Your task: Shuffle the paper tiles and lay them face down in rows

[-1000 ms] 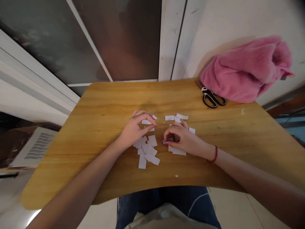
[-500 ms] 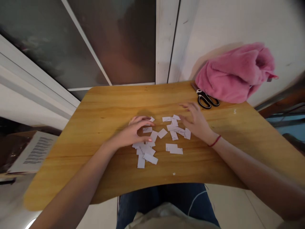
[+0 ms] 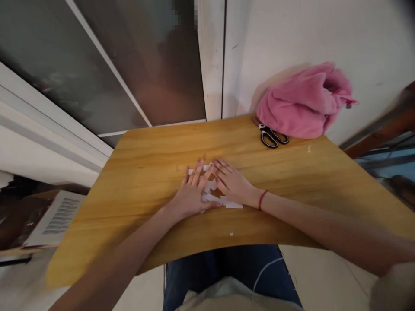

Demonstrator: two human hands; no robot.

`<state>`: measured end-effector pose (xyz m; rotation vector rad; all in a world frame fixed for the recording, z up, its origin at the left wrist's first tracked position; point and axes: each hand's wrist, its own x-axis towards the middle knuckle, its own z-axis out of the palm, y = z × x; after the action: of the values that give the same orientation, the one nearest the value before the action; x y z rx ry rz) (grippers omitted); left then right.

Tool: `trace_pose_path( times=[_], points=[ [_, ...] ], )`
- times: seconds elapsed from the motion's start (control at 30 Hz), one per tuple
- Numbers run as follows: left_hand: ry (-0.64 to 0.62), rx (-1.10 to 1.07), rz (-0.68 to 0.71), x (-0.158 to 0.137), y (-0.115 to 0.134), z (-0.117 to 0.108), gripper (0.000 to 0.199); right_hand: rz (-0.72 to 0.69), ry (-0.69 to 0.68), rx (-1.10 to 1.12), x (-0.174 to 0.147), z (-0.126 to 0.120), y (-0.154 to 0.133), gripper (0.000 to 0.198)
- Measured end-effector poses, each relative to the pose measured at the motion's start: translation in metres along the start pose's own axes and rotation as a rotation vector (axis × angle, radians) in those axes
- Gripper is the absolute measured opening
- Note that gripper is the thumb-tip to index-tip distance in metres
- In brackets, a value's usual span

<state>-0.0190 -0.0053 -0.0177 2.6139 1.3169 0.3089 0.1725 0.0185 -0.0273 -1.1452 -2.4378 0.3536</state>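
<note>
Several small white paper slips (image 3: 234, 204) lie on the wooden table, mostly covered by my two hands. My left hand (image 3: 194, 193) rests palm down over the left part of them, its fingers spread. Over the right part lies my right hand (image 3: 234, 181), flat, with fingers stretched out and a red string around the wrist. Between the hands a few slips (image 3: 210, 185) show, some overlapping. Any writing on them is too small to read here.
Black-handled scissors (image 3: 272, 137) lie near the back edge of the table (image 3: 155, 155), their blades partly under a pink plush cloth item (image 3: 292, 106) against the wall. A box with a printed panel (image 3: 60, 216) stands below at the left.
Both hands have come down and inward onto the slips; the right hand moved left from the pile's right side. The slips now sit closer together beneath them. The view has shifted slightly.
</note>
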Motion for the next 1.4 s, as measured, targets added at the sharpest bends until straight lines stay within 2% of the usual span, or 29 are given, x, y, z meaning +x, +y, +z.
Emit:
trace_pose_path(
  times=[0.07, 0.13, 0.2, 0.27, 0.4, 0.5, 0.6, 0.7, 0.77, 0.83, 0.87, 0.93, 1.03, 1.13, 1.2, 1.3, 1.4],
  points=[
    [-0.001, -0.134, 0.065, 0.02, -0.002, 0.0, 0.109, -0.042, 0.03, 0.217, 0.01, 0.002, -0.003, 0.051],
    [0.074, -0.336, 0.077, 0.028, -0.008, -0.001, 0.096, 0.059, 0.12, 0.438, 0.01, -0.002, -0.003, 0.047],
    [0.228, -0.495, -0.003, 0.025, -0.02, -0.005, 0.079, 0.24, 0.247, 0.551, -0.003, -0.01, -0.002, 0.046],
    [0.307, -0.5, -0.116, 0.014, -0.036, -0.011, 0.066, 0.334, 0.295, 0.514, -0.025, -0.018, -0.004, 0.048],
    [0.064, -0.172, -0.155, -0.002, -0.059, -0.02, 0.06, 0.157, 0.073, 0.209, -0.053, -0.02, -0.017, 0.071],
    [0.02, -0.064, -0.159, 0.01, -0.054, -0.014, 0.067, 0.109, 0.032, 0.037, -0.034, -0.005, -0.024, 0.086],
    [0.099, -0.211, -0.218, 0.035, -0.041, -0.004, 0.063, 0.092, 0.069, 0.029, 0.007, 0.012, -0.022, 0.085],
    [0.273, -0.532, -0.329, 0.053, -0.038, 0.0, 0.061, 0.144, 0.138, 0.224, 0.034, 0.016, -0.016, 0.072],
    [0.336, -0.657, -0.36, 0.049, -0.043, -0.003, 0.062, 0.203, 0.176, 0.397, 0.032, 0.01, -0.01, 0.064],
    [0.276, -0.595, -0.32, 0.031, -0.046, -0.01, 0.061, 0.245, 0.191, 0.5, 0.018, 0.002, -0.005, 0.061],
    [0.196, -0.498, -0.283, 0.019, -0.047, -0.013, 0.066, 0.245, 0.183, 0.509, 0.008, -0.002, -0.002, 0.061],
    [0.011, -0.242, -0.158, -0.006, -0.043, -0.018, 0.085, 0.213, 0.142, 0.462, -0.008, -0.007, 0.002, 0.061],
    [-0.068, 0.016, -0.061, -0.023, -0.032, -0.017, 0.103, 0.18, 0.077, 0.322, -0.013, -0.005, 0.005, 0.064],
    [-0.078, 0.073, -0.063, -0.004, -0.023, -0.011, 0.106, 0.155, 0.039, 0.334, 0.008, 0.007, 0.005, 0.068],
    [-0.082, 0.049, -0.069, 0.019, -0.019, -0.006, 0.106, 0.13, 0.055, 0.521, 0.027, 0.017, 0.005, 0.065],
    [-0.065, -0.01, -0.074, 0.046, -0.015, -0.003, 0.108, 0.155, 0.211, 0.771, 0.046, 0.027, 0.008, 0.062],
    [-0.059, -0.08, -0.046, 0.047, -0.012, -0.006, 0.099, 0.225, 0.323, 0.973, 0.048, 0.029, 0.012, 0.06]
  ],
)
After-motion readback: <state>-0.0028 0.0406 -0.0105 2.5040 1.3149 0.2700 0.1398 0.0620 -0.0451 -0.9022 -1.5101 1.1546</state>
